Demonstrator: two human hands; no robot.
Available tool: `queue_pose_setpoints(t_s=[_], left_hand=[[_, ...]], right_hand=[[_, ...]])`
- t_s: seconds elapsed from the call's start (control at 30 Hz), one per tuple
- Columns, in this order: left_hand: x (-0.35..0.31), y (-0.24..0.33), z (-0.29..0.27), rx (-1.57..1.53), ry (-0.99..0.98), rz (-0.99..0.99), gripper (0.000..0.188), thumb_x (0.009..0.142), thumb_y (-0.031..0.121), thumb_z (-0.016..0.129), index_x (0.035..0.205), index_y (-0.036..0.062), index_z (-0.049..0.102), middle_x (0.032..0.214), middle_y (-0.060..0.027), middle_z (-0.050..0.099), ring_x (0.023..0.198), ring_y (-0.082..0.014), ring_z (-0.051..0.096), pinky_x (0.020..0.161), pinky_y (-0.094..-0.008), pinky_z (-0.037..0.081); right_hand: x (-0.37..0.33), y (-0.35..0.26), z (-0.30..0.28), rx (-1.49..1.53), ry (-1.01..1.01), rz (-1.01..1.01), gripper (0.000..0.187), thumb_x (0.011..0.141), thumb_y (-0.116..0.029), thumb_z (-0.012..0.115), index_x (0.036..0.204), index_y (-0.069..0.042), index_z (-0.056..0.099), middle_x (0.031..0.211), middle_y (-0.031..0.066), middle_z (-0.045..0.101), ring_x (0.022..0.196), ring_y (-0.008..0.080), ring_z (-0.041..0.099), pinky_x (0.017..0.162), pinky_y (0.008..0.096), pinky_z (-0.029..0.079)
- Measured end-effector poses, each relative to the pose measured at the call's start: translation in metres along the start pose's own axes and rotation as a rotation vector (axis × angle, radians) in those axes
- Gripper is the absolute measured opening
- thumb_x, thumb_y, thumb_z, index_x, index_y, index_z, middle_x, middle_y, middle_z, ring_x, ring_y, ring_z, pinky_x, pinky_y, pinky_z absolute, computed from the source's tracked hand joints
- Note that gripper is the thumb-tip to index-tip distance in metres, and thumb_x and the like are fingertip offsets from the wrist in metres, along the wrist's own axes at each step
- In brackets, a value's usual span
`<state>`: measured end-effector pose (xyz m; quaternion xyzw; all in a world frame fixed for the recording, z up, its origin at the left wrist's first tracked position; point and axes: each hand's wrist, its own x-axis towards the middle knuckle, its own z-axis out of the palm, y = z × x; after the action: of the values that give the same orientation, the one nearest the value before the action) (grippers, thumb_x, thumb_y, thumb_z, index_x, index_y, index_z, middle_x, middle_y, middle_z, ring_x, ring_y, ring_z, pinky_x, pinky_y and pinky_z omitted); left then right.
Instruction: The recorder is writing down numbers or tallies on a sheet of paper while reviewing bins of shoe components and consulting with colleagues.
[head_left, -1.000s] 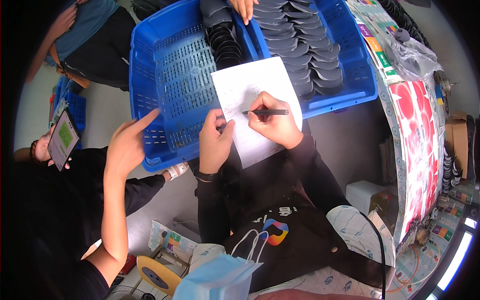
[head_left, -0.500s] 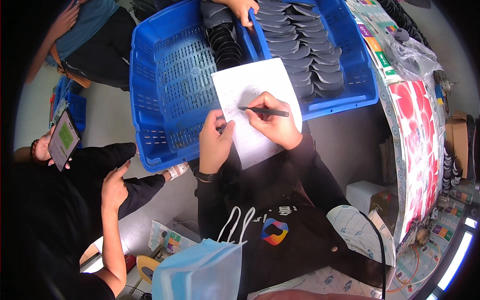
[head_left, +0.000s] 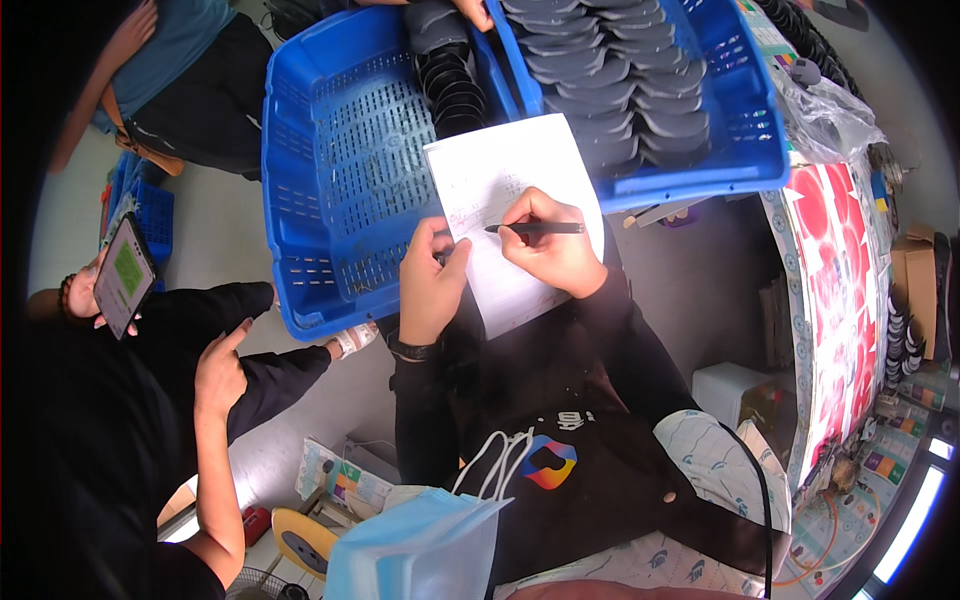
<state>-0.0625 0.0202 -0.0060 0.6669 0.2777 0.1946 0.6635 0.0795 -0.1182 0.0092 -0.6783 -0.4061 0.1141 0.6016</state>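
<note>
A white sheet of paper, or a pad, with handwritten marks lies tilted in front of me. My left hand closes on its left edge, thumb on top and the other fingers curled behind. A black pen is pinched in my right hand, its tip at the writing near the middle of the page. Beyond the paper are a blue plastic crate on the left and another blue crate on the right, the latter holding rows of dark curved pieces.
At left a co-worker holds a phone and points with the other hand. Another person's hand touches the right crate. Blue face masks hang below. A table with a red-patterned cover and clear plastic bag stands right.
My right hand and the pen have shifted slightly right and down. The right crate has moved right and nearer. The hanging masks have swung right, and the co-worker's pointing hand has moved a little.
</note>
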Motion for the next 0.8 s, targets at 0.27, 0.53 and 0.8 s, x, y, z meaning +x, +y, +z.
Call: queue_pose_setpoints(t_s=[0.27, 0.53, 0.8], left_hand=[[-0.001, 0.008, 0.002, 0.039, 0.023, -0.032, 0.024, 0.095, 0.003, 0.069, 0.116, 0.0008, 0.058, 0.091, -0.0068, 0.072, 0.072, -0.006, 0.058, 0.06, -0.0235, 0.043], [0.0, 0.003, 0.0, 0.064, 0.023, -0.012, 0.023, 0.095, 0.005, 0.069, 0.115, 0.0009, 0.059, 0.089, -0.006, 0.072, 0.073, -0.0058, 0.059, 0.06, -0.0239, 0.043], [0.002, 0.0, -0.001, 0.071, 0.025, -0.013, 0.023, 0.095, 0.006, 0.069, 0.115, 0.0004, 0.059, 0.089, -0.0061, 0.072, 0.073, -0.0055, 0.058, 0.06, -0.0236, 0.044]], right_hand=[[0.001, -0.005, -0.001, -0.014, 0.0, -0.05, 0.014, 0.081, -0.002, 0.076, 0.085, -0.003, 0.063, 0.072, 0.0053, 0.067, 0.064, 0.0107, 0.067, 0.058, 0.0264, 0.053], [0.0, 0.005, -0.001, 0.068, 0.005, -0.02, 0.014, 0.083, 0.001, 0.075, 0.087, -0.003, 0.062, 0.076, 0.0039, 0.067, 0.07, 0.0088, 0.066, 0.063, 0.0248, 0.053], [0.002, 0.002, 0.004, 0.003, 0.033, -0.007, 0.016, 0.084, -0.003, 0.078, 0.089, -0.003, 0.063, 0.078, 0.005, 0.069, 0.067, 0.0103, 0.065, 0.063, 0.0248, 0.053]])
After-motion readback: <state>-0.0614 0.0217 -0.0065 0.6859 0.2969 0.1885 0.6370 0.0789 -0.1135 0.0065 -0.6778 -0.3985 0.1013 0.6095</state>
